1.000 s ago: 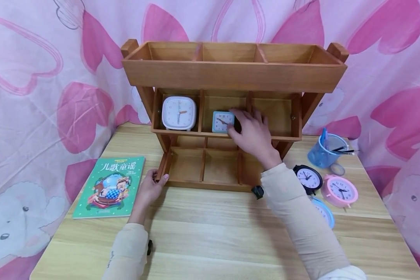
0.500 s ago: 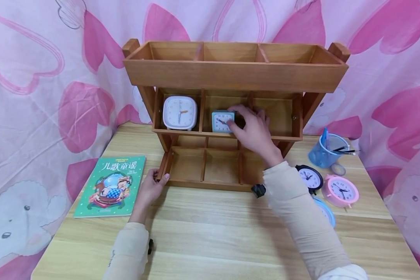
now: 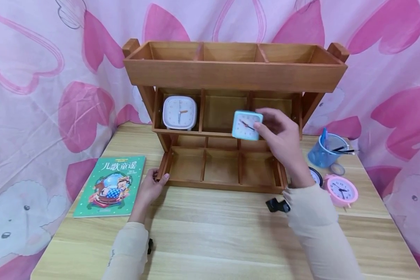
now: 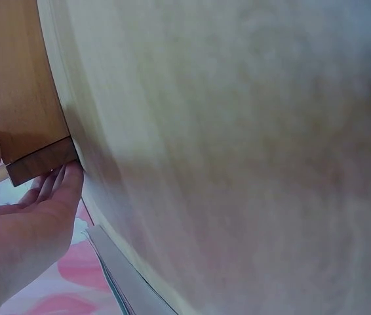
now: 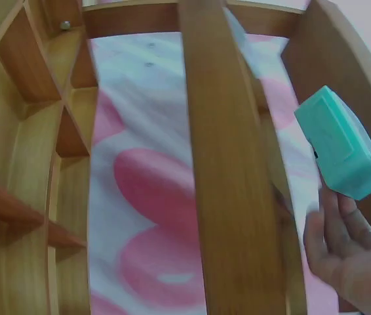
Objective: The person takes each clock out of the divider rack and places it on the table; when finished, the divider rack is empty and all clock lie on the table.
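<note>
In the head view, a small turquoise square alarm clock (image 3: 244, 132) is pinched between the thumb and fingers of my right hand (image 3: 285, 138). It is held in front of the middle tier of a three-tier wooden shelf (image 3: 231, 74), its face towards me. The right wrist view shows the clock's turquoise back (image 5: 335, 144). My left hand (image 3: 151, 187) grips the lower left corner of the shelf; its thumb and fingers lie on either side of the wooden end (image 4: 41, 157) in the left wrist view. A white square clock (image 3: 175, 112) stands in the left compartment of the middle tier.
Right of the shelf are a pink alarm clock (image 3: 341, 190), a black alarm clock (image 3: 316, 177) partly behind my right arm, a tape roll (image 3: 337, 168) and a blue mesh pen cup (image 3: 323, 155). A green book (image 3: 110, 186) lies at the left on the wooden table (image 3: 210, 233).
My right hand has taken hold of the turquoise clock and lifted it out of the middle compartment, towards me and to the right. The left hand stays on the shelf corner.
</note>
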`<action>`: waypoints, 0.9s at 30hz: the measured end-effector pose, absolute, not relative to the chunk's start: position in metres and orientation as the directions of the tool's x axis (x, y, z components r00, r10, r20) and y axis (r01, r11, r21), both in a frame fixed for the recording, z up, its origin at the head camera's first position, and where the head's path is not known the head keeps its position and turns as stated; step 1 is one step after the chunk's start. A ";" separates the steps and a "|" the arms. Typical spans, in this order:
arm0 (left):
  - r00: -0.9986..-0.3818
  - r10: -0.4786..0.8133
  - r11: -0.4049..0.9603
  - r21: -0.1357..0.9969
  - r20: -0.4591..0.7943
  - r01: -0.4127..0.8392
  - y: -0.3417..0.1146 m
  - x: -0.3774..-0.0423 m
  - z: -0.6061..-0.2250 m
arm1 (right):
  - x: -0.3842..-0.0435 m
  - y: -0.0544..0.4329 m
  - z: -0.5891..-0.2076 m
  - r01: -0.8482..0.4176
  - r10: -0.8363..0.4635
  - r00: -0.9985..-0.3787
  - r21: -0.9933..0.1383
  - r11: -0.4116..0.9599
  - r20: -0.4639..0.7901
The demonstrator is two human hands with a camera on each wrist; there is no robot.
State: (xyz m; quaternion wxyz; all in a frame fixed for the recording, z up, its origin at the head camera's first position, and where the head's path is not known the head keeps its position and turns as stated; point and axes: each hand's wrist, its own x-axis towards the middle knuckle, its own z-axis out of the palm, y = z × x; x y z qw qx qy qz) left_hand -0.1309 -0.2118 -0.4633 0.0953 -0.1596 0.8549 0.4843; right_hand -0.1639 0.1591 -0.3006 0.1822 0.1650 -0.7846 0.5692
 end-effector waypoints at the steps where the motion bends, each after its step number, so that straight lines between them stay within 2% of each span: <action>1: -0.931 -0.179 0.477 0.799 -0.319 -0.366 -0.211 -0.131 -0.463 | -0.156 0.166 -0.301 -0.460 -0.048 -0.883 -0.840 0.289 0.467; 8: -0.933 -0.172 0.476 0.803 -0.315 -0.359 -0.208 -0.132 -0.464 | -0.108 0.232 -0.324 -0.333 -0.016 -0.937 -0.879 0.340 0.349; 10: -0.934 -0.172 0.480 0.801 -0.313 -0.357 -0.208 -0.132 -0.463 | -0.098 0.255 -0.335 -0.286 0.012 -0.949 -0.873 0.394 0.316; 15: -0.929 -0.175 0.484 0.793 -0.327 -0.370 -0.210 -0.132 -0.462 | -0.071 0.308 -0.364 -0.087 0.166 -0.965 -0.845 0.527 0.203; 20: -0.933 -0.179 0.492 0.793 -0.311 -0.359 -0.214 -0.132 -0.461 | -0.050 0.353 -0.393 0.042 0.295 -0.946 -0.854 0.519 0.132; 27: -0.942 -0.151 0.490 0.805 -0.300 -0.335 -0.213 -0.132 -0.463 | -0.017 0.399 -0.428 0.144 0.331 -0.943 -0.850 0.507 0.038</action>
